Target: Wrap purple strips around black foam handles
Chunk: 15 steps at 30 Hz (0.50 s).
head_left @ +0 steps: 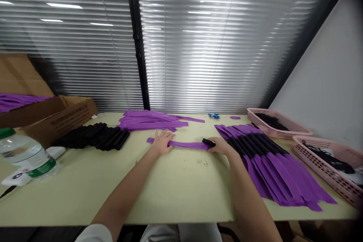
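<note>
A narrow purple fabric strip (pixel 187 145) lies crosswise on the table in front of me. My left hand (pixel 162 143) rests over its left part, fingers spread and pressing it to the tabletop; the strip's left end sticks out beyond. At the other end, my right hand (pixel 220 146) is closed on a short black ribbed sleeve (pixel 209 142), right where the strip ends. Whether the strip enters the sleeve is hidden by the fingers. Right of that hand lies a row of purple strips (pixel 283 174) with black ribbed sleeves (pixel 256 143) around them.
Loose purple strips (pixel 150 120) lie at the back, and black ribbed sleeves (pixel 96 136) are piled at left. A cardboard box (pixel 70 115) and water bottle (pixel 36 159) stand far left. Two pink baskets (pixel 283 133) with black items line the right. Blinds (pixel 198 64) rise behind.
</note>
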{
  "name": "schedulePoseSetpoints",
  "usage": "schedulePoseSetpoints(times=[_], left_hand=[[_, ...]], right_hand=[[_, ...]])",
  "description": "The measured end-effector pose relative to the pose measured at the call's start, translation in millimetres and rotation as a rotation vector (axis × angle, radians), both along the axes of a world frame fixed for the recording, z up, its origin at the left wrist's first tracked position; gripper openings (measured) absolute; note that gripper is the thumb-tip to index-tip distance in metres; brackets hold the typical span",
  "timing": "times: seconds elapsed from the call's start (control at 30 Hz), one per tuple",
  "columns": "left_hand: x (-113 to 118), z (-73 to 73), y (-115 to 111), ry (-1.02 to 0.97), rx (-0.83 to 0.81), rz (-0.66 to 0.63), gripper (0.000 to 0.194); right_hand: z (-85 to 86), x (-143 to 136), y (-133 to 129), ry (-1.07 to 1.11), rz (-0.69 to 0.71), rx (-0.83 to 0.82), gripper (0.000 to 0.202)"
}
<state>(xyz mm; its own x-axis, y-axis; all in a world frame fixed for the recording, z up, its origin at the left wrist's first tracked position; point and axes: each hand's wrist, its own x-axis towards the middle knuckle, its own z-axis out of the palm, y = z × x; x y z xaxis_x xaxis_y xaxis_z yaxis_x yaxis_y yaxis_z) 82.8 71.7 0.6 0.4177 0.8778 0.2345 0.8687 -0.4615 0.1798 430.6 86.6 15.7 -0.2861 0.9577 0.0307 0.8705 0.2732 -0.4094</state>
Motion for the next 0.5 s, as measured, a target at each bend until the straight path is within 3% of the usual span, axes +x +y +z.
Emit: schedulePoseSetpoints(times=[0.2,0.5], left_hand=[[-4.5,0.2,-12.6,-0.011,-0.043,-0.005,0.06],[-3.0,-4.5,-26.9,-0.048,-0.027,0.027,0.042]], right_hand=[[-2.3,-8.0,-2.9,0.008,-0.04,0.124,0.049],[-6.6,-9.3,0.8,-0.031,-0.006,0.137,0.037]])
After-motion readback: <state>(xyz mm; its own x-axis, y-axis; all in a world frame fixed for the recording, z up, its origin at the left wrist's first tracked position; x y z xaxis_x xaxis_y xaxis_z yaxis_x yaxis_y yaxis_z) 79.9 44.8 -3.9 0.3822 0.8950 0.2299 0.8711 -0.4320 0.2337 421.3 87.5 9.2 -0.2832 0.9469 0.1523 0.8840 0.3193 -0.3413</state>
